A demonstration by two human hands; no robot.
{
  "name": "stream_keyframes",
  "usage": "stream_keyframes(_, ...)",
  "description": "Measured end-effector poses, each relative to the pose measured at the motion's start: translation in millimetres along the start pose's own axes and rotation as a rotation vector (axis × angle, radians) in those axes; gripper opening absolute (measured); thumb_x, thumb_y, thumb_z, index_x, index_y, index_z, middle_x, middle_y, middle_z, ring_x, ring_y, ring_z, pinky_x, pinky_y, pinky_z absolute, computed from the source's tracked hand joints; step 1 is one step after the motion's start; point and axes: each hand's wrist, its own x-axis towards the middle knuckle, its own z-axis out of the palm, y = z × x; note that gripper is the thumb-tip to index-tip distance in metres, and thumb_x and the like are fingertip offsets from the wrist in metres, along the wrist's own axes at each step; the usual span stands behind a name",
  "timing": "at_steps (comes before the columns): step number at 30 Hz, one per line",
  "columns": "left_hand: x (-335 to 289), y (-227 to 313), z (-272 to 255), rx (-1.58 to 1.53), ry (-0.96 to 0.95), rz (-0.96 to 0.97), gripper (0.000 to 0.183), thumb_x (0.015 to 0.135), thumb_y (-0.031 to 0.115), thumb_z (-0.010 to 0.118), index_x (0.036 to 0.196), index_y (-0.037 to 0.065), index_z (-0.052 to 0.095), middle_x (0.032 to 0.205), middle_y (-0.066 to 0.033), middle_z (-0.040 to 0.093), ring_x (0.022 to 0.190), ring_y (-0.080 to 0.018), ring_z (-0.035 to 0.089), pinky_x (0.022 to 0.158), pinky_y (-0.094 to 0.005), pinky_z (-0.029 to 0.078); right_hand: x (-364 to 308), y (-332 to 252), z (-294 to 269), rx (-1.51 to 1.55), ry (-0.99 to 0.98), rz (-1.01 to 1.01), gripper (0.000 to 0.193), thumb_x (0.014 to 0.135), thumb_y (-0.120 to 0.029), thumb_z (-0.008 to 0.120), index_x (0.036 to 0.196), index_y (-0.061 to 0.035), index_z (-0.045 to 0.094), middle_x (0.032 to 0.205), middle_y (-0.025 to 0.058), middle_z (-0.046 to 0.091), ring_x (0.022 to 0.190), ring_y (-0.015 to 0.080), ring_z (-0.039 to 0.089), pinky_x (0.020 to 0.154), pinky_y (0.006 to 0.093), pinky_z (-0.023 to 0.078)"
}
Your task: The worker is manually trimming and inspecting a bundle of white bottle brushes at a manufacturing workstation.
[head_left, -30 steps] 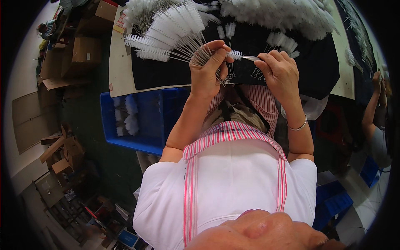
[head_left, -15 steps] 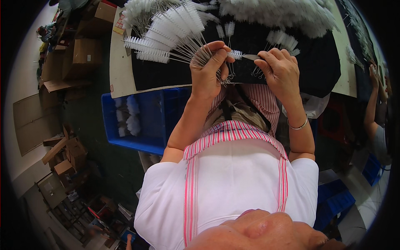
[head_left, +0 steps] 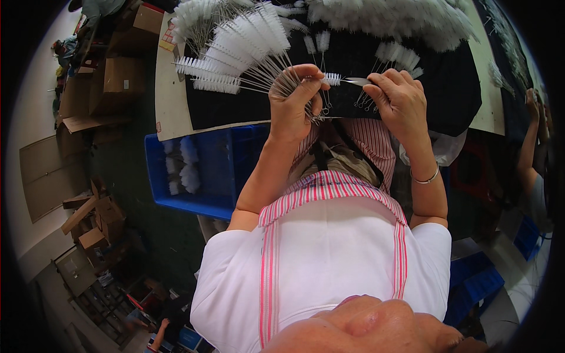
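Note:
My left hand (head_left: pixel 289 112) is closed around the thin wire handles of several white bristle tube brushes (head_left: pixel 250 47), which fan out to the left. One small brush head (head_left: pixel 332 79) sticks out to the right from between its thumb and fingers. My right hand (head_left: pixel 403 105) pinches a slim, pointed silver tool (head_left: pixel 358 81), its narrow end reaching to the tip of that brush head; the tool's exact kind is unclear. Below and between the hands, looped wire ends rest on a black cloth (head_left: pixel 447 97).
A large heap of white brushes (head_left: pixel 394 20) covers the far side of the table. A smaller bunch (head_left: pixel 398 54) lies beyond my right hand. At lower left stands a blue crate (head_left: pixel 191 205) containing brushes, with cardboard boxes (head_left: pixel 122 82) farther left. Another person's arm (head_left: pixel 525 153) shows at right.
My right hand has shifted slightly right with the pointed tool, exposing more of the gap to the brush head. My left hand stays nearly still. A person's arm at lower left has moved.

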Motion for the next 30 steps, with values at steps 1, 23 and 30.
stream_keyframes(1,-0.3,-0.3,-0.3,0.0,0.0,-0.001,0.014,0.082,-0.005,0.056,0.093,0.001,0.06,0.084,-0.0106,0.062,0.061,-0.011,0.06,0.039,-0.0183,0.041,0.8,-0.4,-1.5,-0.005,-0.021,-0.005,0.027,0.081,-0.035,0.061,0.089,-0.0108,0.067,0.073,-0.0025,0.055,0.071,0.0159,0.051,0.064,0.0312,0.036)
stream_keyframes(23,-0.5,-23.4,0.4,0.13,0.008,-0.205,0.017,0.082,-0.003,0.056,0.097,0.002,0.061,0.087,-0.0087,0.062,0.064,-0.0108,0.059,0.041,-0.018,0.04,-55.7,18.0,30.5,0.62,-0.154,0.227,0.009,0.078,-0.007,0.064,0.083,-0.001,0.059,0.076,0.0102,0.054,0.066,0.0236,0.056,0.057,0.0281,0.043)
stream_keyframes(30,1.3,-32.7,-10.7,0.119,-0.03,-0.278,0.036,0.086,0.015,0.063,0.118,0.001,0.052,0.091,-0.0047,0.06,0.067,-0.0117,0.059,0.043,-0.0186,0.043,-78.1,92.5,42.7,0.62,0.283,0.983,0.016,0.085,-0.012,0.062,0.088,0.0036,0.063,0.069,0.0017,0.059,0.066,0.0049,0.051,0.059,0.0215,0.042)
